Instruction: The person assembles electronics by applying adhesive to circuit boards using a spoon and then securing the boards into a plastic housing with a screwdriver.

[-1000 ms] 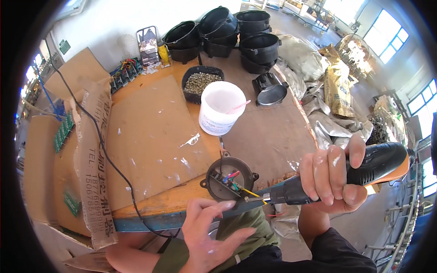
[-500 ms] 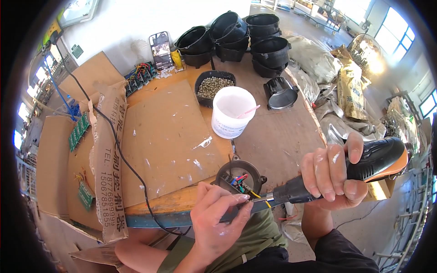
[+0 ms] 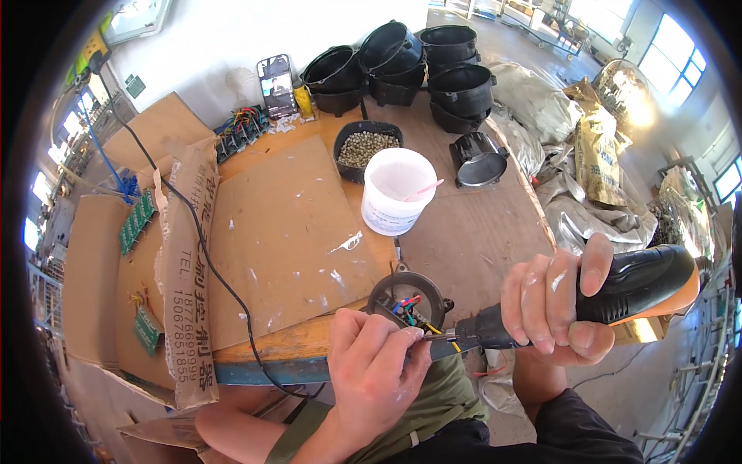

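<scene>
My right hand is wrapped round a black and orange power screwdriver, which lies nearly level and points left. Its bit reaches the fingertips of my left hand. Thumb and fingers of the left hand are pinched together at the bit's tip; whatever is between them is too small and covered to name. Just behind them, at the table's front edge, sits a round black housing with red, blue, green and yellow wires inside. My left fingers hide part of its near side.
A white bucket with a pink stick stands beyond the housing, near a black tray of small beads. Stacked black housings line the back. At left, a cardboard box holds green circuit boards; a black cable crosses it.
The screwdriver and my right hand have shifted slightly left, bringing the driver's nose closer to my left fingertips. My left hand keeps its pinch, nearly in place.
</scene>
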{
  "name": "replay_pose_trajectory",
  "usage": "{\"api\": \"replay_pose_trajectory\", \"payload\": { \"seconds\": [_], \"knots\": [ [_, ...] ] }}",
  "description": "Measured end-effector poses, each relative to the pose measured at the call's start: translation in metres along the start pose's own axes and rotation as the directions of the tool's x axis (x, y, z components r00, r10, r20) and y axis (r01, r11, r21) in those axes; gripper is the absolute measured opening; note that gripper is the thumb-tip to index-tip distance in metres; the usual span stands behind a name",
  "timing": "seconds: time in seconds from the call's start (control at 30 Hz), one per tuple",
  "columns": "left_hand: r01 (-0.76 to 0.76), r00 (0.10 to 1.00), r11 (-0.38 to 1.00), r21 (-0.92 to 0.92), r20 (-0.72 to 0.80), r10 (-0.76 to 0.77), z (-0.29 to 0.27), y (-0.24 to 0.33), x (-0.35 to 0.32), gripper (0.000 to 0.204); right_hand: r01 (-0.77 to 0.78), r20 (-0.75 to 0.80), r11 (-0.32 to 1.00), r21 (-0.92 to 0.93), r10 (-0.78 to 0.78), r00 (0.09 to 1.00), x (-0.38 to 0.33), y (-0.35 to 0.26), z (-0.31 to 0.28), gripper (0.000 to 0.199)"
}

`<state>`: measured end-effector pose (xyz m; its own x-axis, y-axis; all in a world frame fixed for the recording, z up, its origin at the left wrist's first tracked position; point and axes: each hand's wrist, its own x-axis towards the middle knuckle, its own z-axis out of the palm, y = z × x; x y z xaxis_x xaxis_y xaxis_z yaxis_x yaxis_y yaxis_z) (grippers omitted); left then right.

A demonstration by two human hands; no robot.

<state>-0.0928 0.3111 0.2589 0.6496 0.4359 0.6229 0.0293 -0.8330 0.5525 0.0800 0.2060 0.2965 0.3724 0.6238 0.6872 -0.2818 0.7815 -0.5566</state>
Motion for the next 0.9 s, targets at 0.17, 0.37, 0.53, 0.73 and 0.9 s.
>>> {"api": "replay_pose_trajectory", "payload": {
  "seconds": [0.17, 0.37, 0.53, 0.73, 0.9],
  "knots": [
    [-0.058, 0.998, 0.996, 0.065, 0.027, 0.056, 0.002, -0.002, -0.002, 0.029, -0.049, 0.017, 0.997, -0.052, 0.05, 0.999, -0.001, 0.001, 0.003, 0.037],
    [-0.096, 0.992, 0.995, 0.01, 0.084, 0.095, 0.001, -0.004, 0.004, 0.03, -0.071, 0.124, 0.997, -0.025, 0.074, 0.99, 0.003, -0.005, -0.003, 0.046],
    [-0.038, 0.989, 0.973, -0.23, 0.133, 0.069, -0.002, -0.011, 0.008, 0.028, -0.086, 0.195, 0.994, 0.071, 0.07, 0.978, 0.013, -0.008, -0.006, 0.047],
    [0.005, 0.999, 0.99, -0.144, 0.049, 0.002, 0.012, -0.016, 0.002, 0.025, -0.077, 0.175, 0.996, -0.049, 0.084, 0.981, 0.012, 0.0, 0.002, 0.043],
    [0.095, 0.992, 0.988, -0.122, -0.065, -0.104, 0.007, -0.02, -0.016, 0.068, -0.044, 0.086, 0.982, -0.182, 0.061, 0.994, 0.002, 0.009, -0.004, 0.041]
  ]
}}
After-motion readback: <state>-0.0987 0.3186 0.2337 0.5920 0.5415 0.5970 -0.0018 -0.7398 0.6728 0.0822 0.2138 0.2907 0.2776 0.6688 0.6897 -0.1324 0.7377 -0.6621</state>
